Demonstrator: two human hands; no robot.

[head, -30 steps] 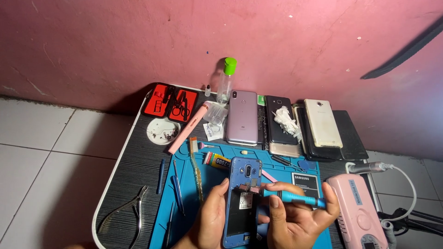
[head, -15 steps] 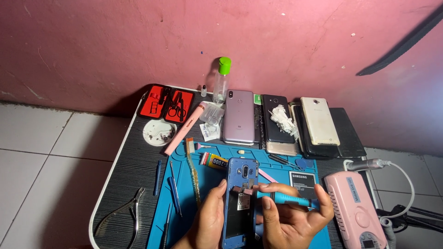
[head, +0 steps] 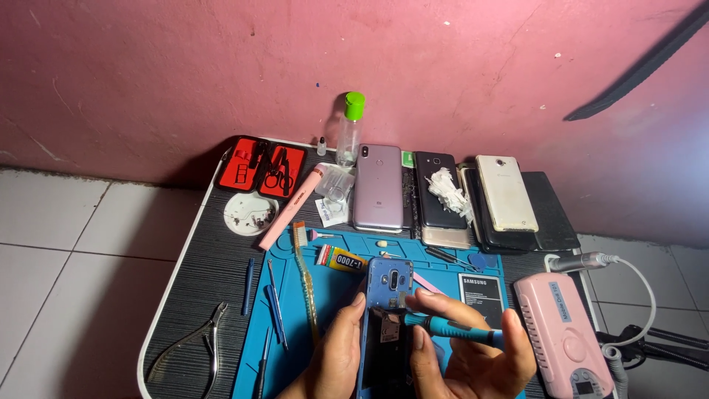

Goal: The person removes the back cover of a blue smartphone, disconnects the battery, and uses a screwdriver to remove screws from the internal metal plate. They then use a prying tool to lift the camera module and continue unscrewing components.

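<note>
Little has moved since the earlier frame: your right hand (head: 480, 355) has brought the teal screwdriver (head: 450, 330) a touch lower on the phone (head: 388, 318); the phone stays put.

Hands:
- Your left hand (head: 336, 355) is closed round the phone's left edge, thumb up along the side.
- Your right hand grips the screwdriver, tip laid on the opened mid-section, thumb braced on the phone.

Location: the phone lies over the blue mat (head: 295, 332) at the near edge of the counter (head: 199, 281), between the yellow toothbrush (head: 304, 284) and the battery (head: 481, 292).

Risks, as I judge them:
- The tip can skid off a screw head and gouge the board; a low shaft angle would cause that.
- The phone is steadied only by your left hand, so side pressure could twist it.
- A freed screw could roll among the tools on the mat; the white dish (head: 249, 213) is well apart, up by the red tool case (head: 260, 166).

Look of the phone: blue back frame, cover off, dual camera module at the top, dark internals and a small metal plate exposed below. The lower end is hidden by your hands. I can't tell whether any screws are out.
</note>
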